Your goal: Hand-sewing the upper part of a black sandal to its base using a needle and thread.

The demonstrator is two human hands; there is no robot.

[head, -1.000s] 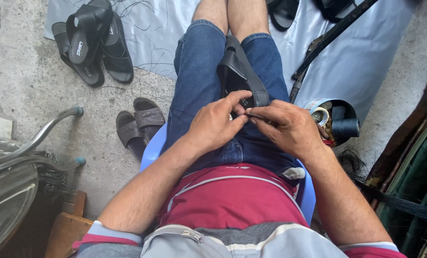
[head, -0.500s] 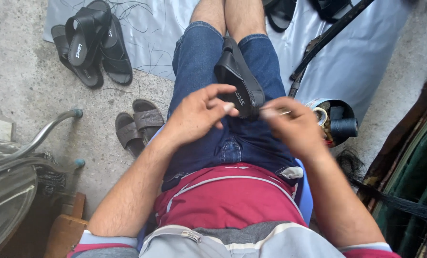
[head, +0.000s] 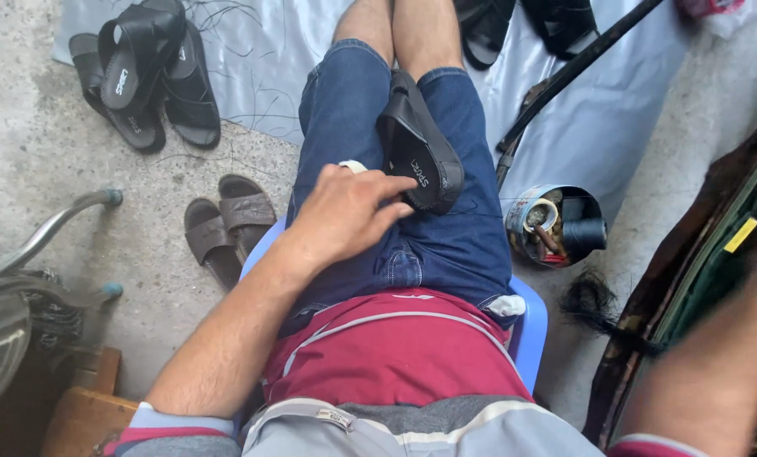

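A black sandal [head: 421, 156] lies sole-up across my lap, between my thighs in blue denim shorts. My left hand [head: 345, 216] rests on my left thigh with its fingertips touching the sandal's near edge; the fingers are loosely extended and grip nothing that I can see. A small white bit shows just behind the index finger. My right forearm [head: 717, 364] is a blurred streak swung out to the far right, and its hand is beyond the frame edge.
I sit on a blue plastic stool [head: 527, 326]. An open tin [head: 552, 224] with dark thread spools stands on the right beside a black tuft [head: 594, 300]. On the left are brown sandals [head: 226, 224], black sandals [head: 146, 72] and a metal frame [head: 48, 228]. A dark wooden frame [head: 700, 254] borders the right.
Both hands were together at the sandal's near end. The right hand has since pulled away fast to the right and out of view; the left hand stays on the lap by the sandal.
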